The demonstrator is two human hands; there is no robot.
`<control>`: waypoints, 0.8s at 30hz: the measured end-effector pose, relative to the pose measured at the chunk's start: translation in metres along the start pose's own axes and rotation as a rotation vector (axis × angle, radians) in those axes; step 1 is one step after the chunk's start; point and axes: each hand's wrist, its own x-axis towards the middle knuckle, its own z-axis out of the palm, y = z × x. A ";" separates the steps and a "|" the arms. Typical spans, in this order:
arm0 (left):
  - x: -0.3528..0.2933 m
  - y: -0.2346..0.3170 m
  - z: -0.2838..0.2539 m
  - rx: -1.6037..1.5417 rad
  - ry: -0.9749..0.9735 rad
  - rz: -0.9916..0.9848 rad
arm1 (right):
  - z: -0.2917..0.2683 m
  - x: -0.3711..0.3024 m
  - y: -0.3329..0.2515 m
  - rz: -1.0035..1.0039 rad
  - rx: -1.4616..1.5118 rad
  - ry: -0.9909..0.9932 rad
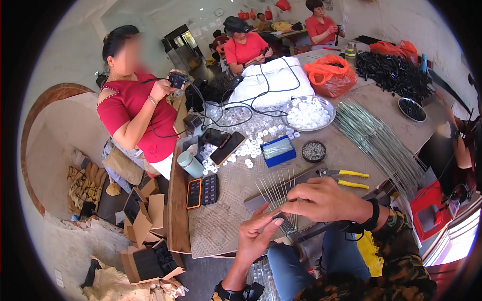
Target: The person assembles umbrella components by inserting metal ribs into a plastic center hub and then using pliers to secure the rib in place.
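My left hand (255, 235) is closed, thumb against the fingers, around a small greyish piece too small to name. Close beside it, my right hand (321, 200) has its thumb and fingers pinched together at the same spot, and what they grip is hidden. Several thin metal rods (275, 189) fan out just beyond and beneath my fingers, across a flat grey metal bar (255, 202) near the table's front edge. Pliers with yellow handles (351, 173) lie beyond my right hand.
A blue box of thin pins (279, 159), a round dish of small parts (314, 151) and a bowl of white caps (310, 125) stand farther back. Long metal rods (374, 135) lie at right. Phones (228, 147) and a bottle (190, 164) are left. A person in red (145, 113) holds a camera.
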 end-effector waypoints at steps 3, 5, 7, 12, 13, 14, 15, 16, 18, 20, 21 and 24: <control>-0.002 -0.002 0.000 -0.026 0.016 0.014 | -0.003 -0.001 -0.001 -0.012 0.003 -0.024; -0.002 0.001 0.001 -0.025 0.020 0.002 | 0.001 -0.001 0.000 -0.006 0.054 -0.007; -0.002 0.001 0.001 -0.025 0.021 -0.010 | 0.006 -0.002 0.002 0.002 0.103 0.009; -0.002 -0.001 0.002 -0.094 0.048 -0.065 | 0.010 0.005 -0.001 0.055 0.325 0.016; -0.003 -0.002 0.001 -0.092 0.042 -0.065 | 0.011 0.007 -0.001 0.058 0.322 0.020; -0.004 -0.005 -0.001 -0.095 0.055 -0.100 | 0.014 0.008 -0.002 0.056 0.312 0.024; -0.005 -0.006 -0.002 -0.097 0.068 -0.134 | 0.015 0.010 -0.004 0.052 0.301 0.028; -0.005 -0.006 -0.004 -0.091 0.072 -0.131 | 0.017 0.012 -0.006 0.045 0.302 0.032; -0.003 -0.006 -0.004 0.004 0.044 -0.005 | 0.019 0.017 -0.010 0.126 0.294 0.050; -0.002 -0.004 -0.001 -0.002 0.038 -0.022 | 0.021 0.014 -0.009 0.087 0.312 0.008; -0.002 -0.001 0.001 -0.012 0.027 -0.045 | 0.022 0.012 -0.007 0.056 0.330 -0.038; -0.003 -0.011 -0.005 0.247 -0.155 -0.055 | 0.012 0.014 -0.010 0.013 0.335 -0.092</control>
